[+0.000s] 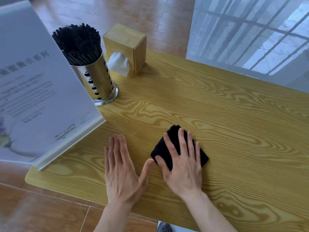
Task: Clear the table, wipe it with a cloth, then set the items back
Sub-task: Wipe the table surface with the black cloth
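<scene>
A folded black cloth (161,149) lies on the yellow wood-grain table (234,131), near its front edge. My right hand (183,164) presses flat on the cloth with fingers spread. My left hand (122,169) rests flat on the bare tabletop just left of the cloth, holding nothing. At the table's far left corner stand a steel holder full of black straws (93,71) and a wooden tissue box (127,46) with a white tissue sticking out. A large acrylic sign stand (38,97) stands at the left edge.
Wooden floor shows beyond the table's far and near edges. A white sheer curtain (250,36) hangs at the upper right, close to the table's back edge. The toe of a shoe (164,227) shows below the front edge.
</scene>
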A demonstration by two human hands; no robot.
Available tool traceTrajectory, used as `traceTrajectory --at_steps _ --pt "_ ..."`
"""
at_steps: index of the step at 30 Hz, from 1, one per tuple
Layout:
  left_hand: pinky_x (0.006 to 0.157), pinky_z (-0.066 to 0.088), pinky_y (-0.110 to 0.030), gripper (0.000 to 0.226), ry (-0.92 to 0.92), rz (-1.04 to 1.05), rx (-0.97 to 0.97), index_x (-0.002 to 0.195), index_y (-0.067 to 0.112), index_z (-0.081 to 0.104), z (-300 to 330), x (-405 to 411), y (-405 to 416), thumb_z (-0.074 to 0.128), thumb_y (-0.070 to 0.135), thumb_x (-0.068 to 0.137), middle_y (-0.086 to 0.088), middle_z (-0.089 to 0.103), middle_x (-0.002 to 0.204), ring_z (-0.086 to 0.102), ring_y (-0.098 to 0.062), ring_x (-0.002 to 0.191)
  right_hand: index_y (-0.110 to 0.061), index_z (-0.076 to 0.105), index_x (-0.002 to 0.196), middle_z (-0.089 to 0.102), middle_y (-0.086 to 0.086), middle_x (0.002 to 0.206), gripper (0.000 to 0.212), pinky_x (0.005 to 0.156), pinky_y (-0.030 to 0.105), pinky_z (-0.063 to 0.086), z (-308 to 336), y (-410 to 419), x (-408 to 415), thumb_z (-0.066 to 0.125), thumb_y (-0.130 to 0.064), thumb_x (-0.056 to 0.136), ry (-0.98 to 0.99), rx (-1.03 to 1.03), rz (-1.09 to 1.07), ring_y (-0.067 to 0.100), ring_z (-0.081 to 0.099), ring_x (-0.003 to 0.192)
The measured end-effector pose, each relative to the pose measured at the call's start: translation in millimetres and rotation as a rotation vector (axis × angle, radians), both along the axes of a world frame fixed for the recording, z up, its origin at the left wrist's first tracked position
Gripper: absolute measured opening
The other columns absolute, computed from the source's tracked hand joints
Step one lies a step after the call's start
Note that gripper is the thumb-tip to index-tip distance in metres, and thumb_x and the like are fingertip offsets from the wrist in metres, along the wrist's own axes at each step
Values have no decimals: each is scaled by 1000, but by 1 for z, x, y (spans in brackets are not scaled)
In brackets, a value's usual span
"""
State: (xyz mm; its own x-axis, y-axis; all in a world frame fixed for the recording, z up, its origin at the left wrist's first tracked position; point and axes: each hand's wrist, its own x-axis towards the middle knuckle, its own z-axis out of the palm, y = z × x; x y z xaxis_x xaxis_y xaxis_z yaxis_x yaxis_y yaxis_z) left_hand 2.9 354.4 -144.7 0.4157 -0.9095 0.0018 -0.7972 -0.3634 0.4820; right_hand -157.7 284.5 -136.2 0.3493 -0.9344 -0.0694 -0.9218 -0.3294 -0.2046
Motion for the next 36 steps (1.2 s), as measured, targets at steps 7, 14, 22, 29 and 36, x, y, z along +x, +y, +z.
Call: traceTrajectory --at_steps 7,14,22,29,36 --pt "126 13 -51 115 -194 28 131 160 2 5 -5 26 17 30 85 84 -17 9 170 1 -26 158 -42 5 160 -10 1 171 69 125 57 3 -4 -31 32 14 -71 98 -4 8 -13 28 -17 156" --pt "127 9 -48 114 -194 44 145 161 3 6 -6 34 22 26 86 85 -15 4 170 -3 -24 158 -46 4 158 -12 -7 170 55 125 54 -5 -3 -45 67 8 -58 104 -116 59 80 21 -23 154" --pt "128 8 -46 95 -80 90 65 161 7 7 -6 37 22 13 74 95 -10 7 171 -5 -17 158 -40 0 160 -8 -8 171 59 125 53 -6 -4 -48 100 14 -53 104 -124 69 169 22 -21 155" --pt "128 6 -43 92 -48 112 17 162 7 6 -6 37 21 11 72 96 -10 9 171 -3 -15 158 -39 14 159 5 -8 171 54 124 57 2 -4 -28 106 16 -47 106 -72 19 308 28 -13 157" --pt "128 6 -41 94 4 127 -26 162 9 9 -5 37 21 12 75 93 -7 13 170 -2 -13 158 -41 17 158 1 -6 171 57 122 62 2 -4 2 100 22 -58 103 26 12 408 33 -17 155"
